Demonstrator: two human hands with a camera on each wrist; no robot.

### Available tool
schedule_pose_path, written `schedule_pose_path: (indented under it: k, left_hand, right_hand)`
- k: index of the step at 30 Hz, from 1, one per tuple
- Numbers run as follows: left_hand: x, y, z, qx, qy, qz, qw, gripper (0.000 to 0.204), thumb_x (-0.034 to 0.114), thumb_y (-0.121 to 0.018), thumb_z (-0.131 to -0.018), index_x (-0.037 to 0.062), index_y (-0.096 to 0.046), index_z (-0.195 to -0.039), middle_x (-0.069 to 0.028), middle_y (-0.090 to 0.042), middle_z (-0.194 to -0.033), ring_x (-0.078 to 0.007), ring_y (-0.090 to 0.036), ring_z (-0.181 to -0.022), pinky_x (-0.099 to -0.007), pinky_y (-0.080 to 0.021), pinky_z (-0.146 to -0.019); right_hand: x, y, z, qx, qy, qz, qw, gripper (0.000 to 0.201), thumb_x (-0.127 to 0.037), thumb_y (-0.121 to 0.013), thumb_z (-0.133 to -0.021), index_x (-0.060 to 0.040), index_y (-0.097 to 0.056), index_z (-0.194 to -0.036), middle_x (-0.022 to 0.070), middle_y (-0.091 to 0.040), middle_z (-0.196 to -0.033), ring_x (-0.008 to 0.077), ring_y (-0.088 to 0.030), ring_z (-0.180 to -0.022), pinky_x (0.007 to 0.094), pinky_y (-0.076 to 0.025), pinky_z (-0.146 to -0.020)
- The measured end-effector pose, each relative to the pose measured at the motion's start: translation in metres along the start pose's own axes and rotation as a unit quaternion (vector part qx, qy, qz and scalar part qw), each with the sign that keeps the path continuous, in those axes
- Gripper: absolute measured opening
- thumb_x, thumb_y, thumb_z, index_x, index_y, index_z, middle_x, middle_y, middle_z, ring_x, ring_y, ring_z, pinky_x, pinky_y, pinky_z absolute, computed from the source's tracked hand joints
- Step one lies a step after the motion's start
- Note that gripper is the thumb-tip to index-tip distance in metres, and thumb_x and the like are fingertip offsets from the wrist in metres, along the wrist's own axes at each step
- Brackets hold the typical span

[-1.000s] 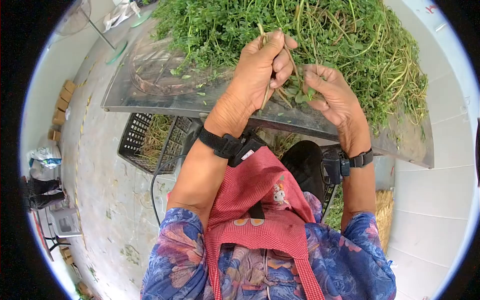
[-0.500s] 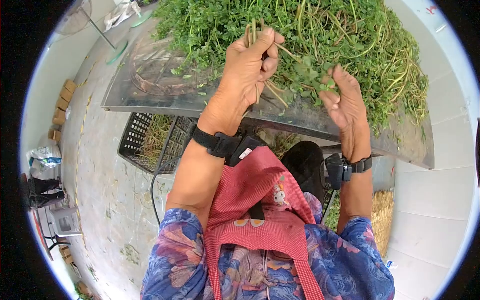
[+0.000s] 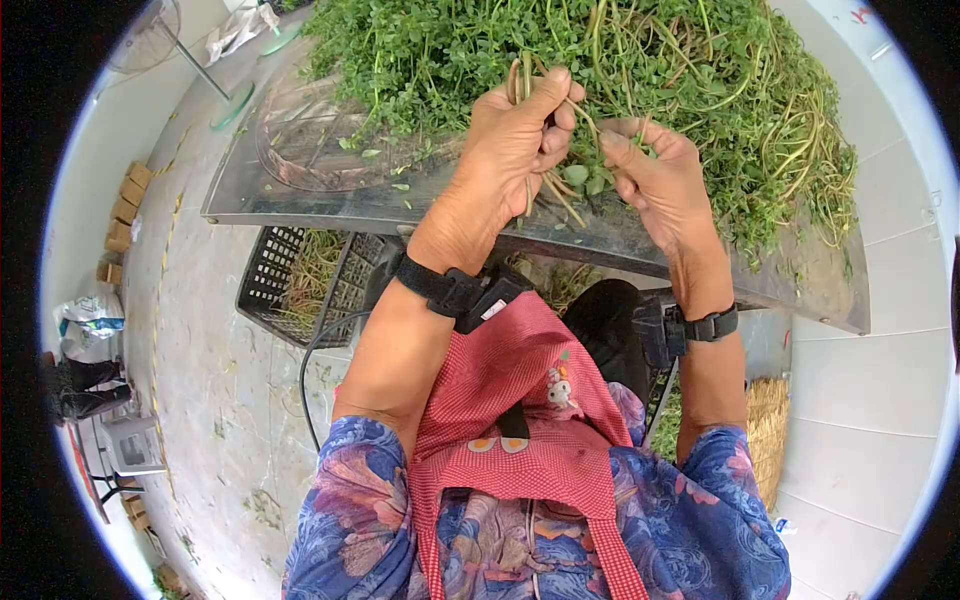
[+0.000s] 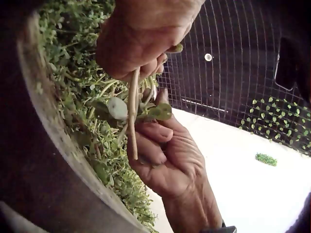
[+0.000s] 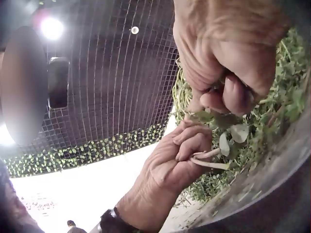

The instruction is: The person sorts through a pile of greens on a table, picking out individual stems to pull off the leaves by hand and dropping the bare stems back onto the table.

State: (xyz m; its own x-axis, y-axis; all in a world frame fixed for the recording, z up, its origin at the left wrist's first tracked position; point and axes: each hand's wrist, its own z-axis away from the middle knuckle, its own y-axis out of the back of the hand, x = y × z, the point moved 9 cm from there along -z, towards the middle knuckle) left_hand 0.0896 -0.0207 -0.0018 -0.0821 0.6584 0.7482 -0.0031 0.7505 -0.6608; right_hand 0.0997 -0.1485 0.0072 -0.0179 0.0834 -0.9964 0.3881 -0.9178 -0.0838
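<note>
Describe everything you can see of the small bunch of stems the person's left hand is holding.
The bunch of stems is a few thin, pale green-yellow stalks, gripped in the left hand under the thumb. Their ends stick out above the fist and below it, with small round green leaves by the right hand, which pinches them. It hangs just above the heap of greens.

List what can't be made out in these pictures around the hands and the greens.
- Head view: the left hand holds a bunch of pale green stems; the palm hides their number.
- Head view: black plastic crate contents, cut off by the dark metal tray.
- Right wrist view: right hand fingertips, blurred among leaves.
</note>
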Motion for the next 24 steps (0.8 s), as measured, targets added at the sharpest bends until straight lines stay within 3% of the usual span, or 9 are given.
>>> schedule_pose_path:
  k: [7, 9, 16, 18, 21, 24]
  left_hand:
    - [0.002, -0.005, 0.003, -0.005, -0.03, -0.089, 0.996, 0.022, 0.023, -0.06, -0.087, 0.0007, -0.058, -0.089, -0.0001, -0.055, -0.065, -0.0029, -0.04, -0.046, -0.0155, -0.026, -0.035]
    - [0.006, 0.007, -0.002, 0.029, -0.041, -0.017, 0.999, 0.021, 0.022, -0.058, -0.088, 0.0002, -0.057, -0.089, -0.0011, -0.056, -0.067, -0.0034, -0.04, -0.046, -0.0158, -0.026, -0.035]
    - [0.006, 0.007, -0.001, 0.008, -0.013, -0.018, 1.0, 0.024, 0.023, -0.053, -0.091, 0.0003, -0.057, -0.085, -0.0064, -0.058, -0.067, -0.0044, -0.045, -0.045, -0.0153, -0.028, -0.032]
    - [0.005, 0.007, -0.002, 0.001, 0.001, -0.013, 1.0, 0.024, 0.023, -0.052, -0.092, 0.0001, -0.057, -0.086, -0.0072, -0.059, -0.068, -0.0045, -0.046, -0.046, -0.0152, -0.028, -0.032]
    - [0.013, 0.009, -0.003, -0.019, -0.005, -0.006, 1.0, 0.023, 0.019, -0.053, -0.09, -0.0035, -0.056, -0.093, -0.0095, -0.06, -0.075, -0.006, -0.046, -0.049, -0.0166, -0.028, -0.032]
    - [0.021, 0.008, -0.003, -0.043, -0.015, 0.001, 0.999, 0.023, 0.016, -0.052, -0.09, -0.0046, -0.056, -0.097, -0.0101, -0.061, -0.076, -0.0069, -0.047, -0.049, -0.0164, -0.028, -0.032]
  right_hand:
    - [0.011, 0.012, -0.006, 0.031, 0.028, -0.057, 0.998, 0.018, -0.017, -0.066, -0.082, -0.0024, -0.058, -0.088, -0.0016, -0.053, -0.066, 0.0041, -0.042, -0.046, 0.0154, -0.028, -0.039]
    - [0.016, 0.018, -0.007, -0.01, 0.028, -0.24, 0.97, 0.017, -0.016, -0.062, -0.085, -0.0017, -0.056, -0.091, 0.0018, -0.055, -0.072, 0.0051, -0.041, -0.047, 0.0154, -0.027, -0.038]
    - [0.019, 0.019, -0.003, -0.045, -0.024, -0.298, 0.953, 0.019, -0.013, -0.059, -0.086, 0.0013, -0.053, -0.095, 0.0095, -0.056, -0.079, 0.0093, -0.043, -0.05, 0.0167, -0.029, -0.036]
    - [0.029, 0.032, -0.005, -0.001, -0.043, -0.391, 0.92, 0.021, -0.014, -0.059, -0.086, 0.0027, -0.051, -0.096, 0.0144, -0.058, -0.084, 0.0115, -0.045, -0.052, 0.0179, -0.03, -0.036]
    - [0.022, 0.047, -0.002, -0.026, -0.042, -0.394, 0.918, 0.021, -0.015, -0.057, -0.086, 0.0021, -0.05, -0.097, 0.0188, -0.059, -0.089, 0.0127, -0.046, -0.053, 0.0188, -0.031, -0.036]
    - [0.014, 0.065, 0.006, 0.011, -0.02, -0.388, 0.921, 0.021, -0.015, -0.056, -0.087, 0.0, -0.05, -0.1, 0.0205, -0.06, -0.091, 0.0127, -0.047, -0.052, 0.0191, -0.032, -0.036]
